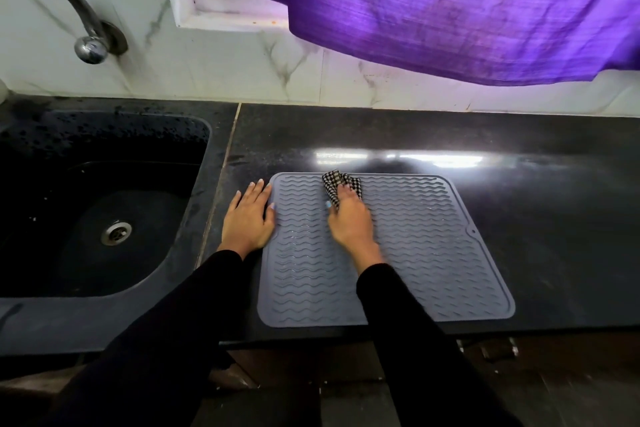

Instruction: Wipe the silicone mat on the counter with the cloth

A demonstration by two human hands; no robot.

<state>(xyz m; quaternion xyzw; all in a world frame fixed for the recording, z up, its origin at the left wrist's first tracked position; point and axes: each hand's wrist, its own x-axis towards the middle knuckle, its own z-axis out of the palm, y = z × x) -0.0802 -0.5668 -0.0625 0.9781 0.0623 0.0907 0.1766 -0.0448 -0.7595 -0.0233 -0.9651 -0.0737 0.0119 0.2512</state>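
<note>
A grey silicone mat (415,246) with wavy ridges lies flat on the black counter (519,156), near its front edge. My right hand (349,222) grips a bunched black-and-white checked cloth (337,184) against the mat's far left part. My left hand (248,218) lies flat with straight fingers on the counter at the mat's left edge, its thumb on the mat's rim. Both arms wear black sleeves.
A black sink (97,204) with a metal drain (116,233) sits to the left. A chrome tap (65,7) comes out of the marble wall above it. A purple curtain (450,7) hangs over the back of the counter.
</note>
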